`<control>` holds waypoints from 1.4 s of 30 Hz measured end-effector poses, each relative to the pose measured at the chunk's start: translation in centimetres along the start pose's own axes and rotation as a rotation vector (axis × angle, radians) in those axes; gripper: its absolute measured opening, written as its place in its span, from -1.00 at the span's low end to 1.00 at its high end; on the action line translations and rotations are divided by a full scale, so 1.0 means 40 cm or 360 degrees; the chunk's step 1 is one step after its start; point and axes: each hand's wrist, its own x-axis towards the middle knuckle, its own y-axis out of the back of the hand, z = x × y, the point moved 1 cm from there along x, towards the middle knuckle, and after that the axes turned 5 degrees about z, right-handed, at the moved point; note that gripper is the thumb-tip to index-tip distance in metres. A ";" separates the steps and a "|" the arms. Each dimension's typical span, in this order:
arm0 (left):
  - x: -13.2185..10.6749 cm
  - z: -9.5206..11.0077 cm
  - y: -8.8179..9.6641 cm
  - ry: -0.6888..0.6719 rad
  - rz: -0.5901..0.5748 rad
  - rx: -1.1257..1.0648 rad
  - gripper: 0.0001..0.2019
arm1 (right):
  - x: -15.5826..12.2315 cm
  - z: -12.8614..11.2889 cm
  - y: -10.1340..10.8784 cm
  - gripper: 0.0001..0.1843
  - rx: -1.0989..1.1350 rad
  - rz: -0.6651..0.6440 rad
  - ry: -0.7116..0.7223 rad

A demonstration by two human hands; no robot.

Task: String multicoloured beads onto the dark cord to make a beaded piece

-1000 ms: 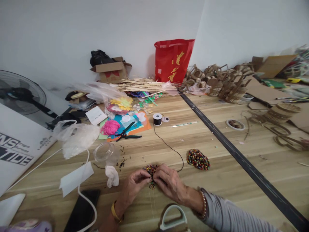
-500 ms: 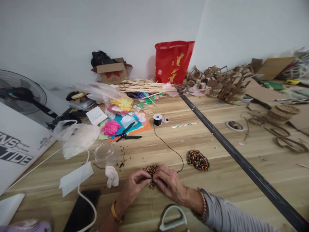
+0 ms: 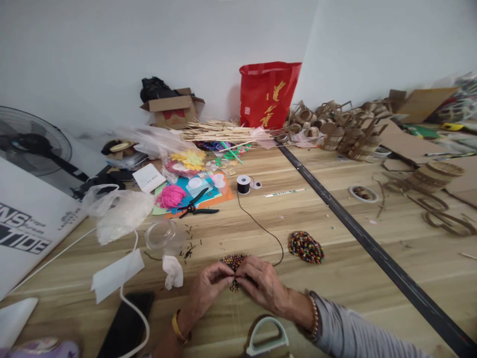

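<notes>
Low in the middle, my left hand (image 3: pixel 207 287) and my right hand (image 3: pixel 263 282) meet fingertip to fingertip in a pinch on a piece of multicoloured beadwork (image 3: pixel 231 260). Its small round beads show above and below the fingers; the exact spot being gripped is mostly hidden. A thin black cord (image 3: pixel 263 226) runs from the spool (image 3: pixel 243 185) down to the far side of my right hand, where it goes out of sight. To the right lies a coiled heap of strung beads (image 3: pixel 305 247).
Black-handled pliers (image 3: pixel 197 206) and pink yarn (image 3: pixel 170 197) lie on coloured sheets. A clear round container (image 3: pixel 161 235), crumpled tissue (image 3: pixel 172 272) and a dark phone (image 3: pixel 126 323) are at left. A pale green handle-shaped object (image 3: pixel 267 337) sits near me. Bamboo baskets (image 3: pixel 350 136) stand at back right.
My fingertips have shifted very slightly on the beadwork and stay pinched together. Everything else on the table lies as before.
</notes>
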 end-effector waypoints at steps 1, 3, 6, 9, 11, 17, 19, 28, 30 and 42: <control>0.000 0.001 0.000 -0.0007 -0.0009 0.0006 -0.89 | 0.001 -0.001 0.000 -0.90 0.0007 0.0014 0.0004; -0.001 0.004 -0.001 -0.0022 -0.0030 0.0021 -0.89 | 0.002 -0.004 0.002 -0.91 0.0022 0.0046 0.0013; -0.002 0.010 -0.001 -0.0041 -0.0067 0.0026 -0.88 | 0.003 -0.007 0.002 -0.89 0.0044 0.0074 0.0017; -0.004 0.016 -0.002 -0.0053 -0.0106 0.0020 -0.88 | 0.002 -0.005 0.000 -0.88 0.0046 0.0064 0.0007; -0.004 0.017 -0.002 -0.0054 -0.0115 0.0009 -0.87 | 0.000 -0.003 -0.002 -0.89 0.0042 0.0060 0.0014; -0.003 0.014 -0.001 0.0060 -0.0035 -0.0047 -0.85 | -0.002 -0.003 -0.002 -0.90 0.0060 0.0043 0.0032; -0.002 0.016 0.000 0.0081 -0.0027 -0.0051 -0.84 | 0.000 -0.006 0.001 -0.90 0.0078 0.0038 0.0043; -0.006 0.034 0.002 -0.0032 -0.0116 0.0096 -0.83 | 0.009 -0.019 0.011 -0.97 0.0056 -0.0034 0.0072; -0.008 0.036 0.004 -0.0065 -0.0112 0.0107 -0.83 | 0.010 -0.024 0.015 -0.96 0.0046 -0.0015 0.0078; -0.015 0.046 -0.008 -0.0171 -0.0124 0.0127 -0.82 | 0.003 -0.015 0.010 -0.95 0.0233 0.0027 0.0081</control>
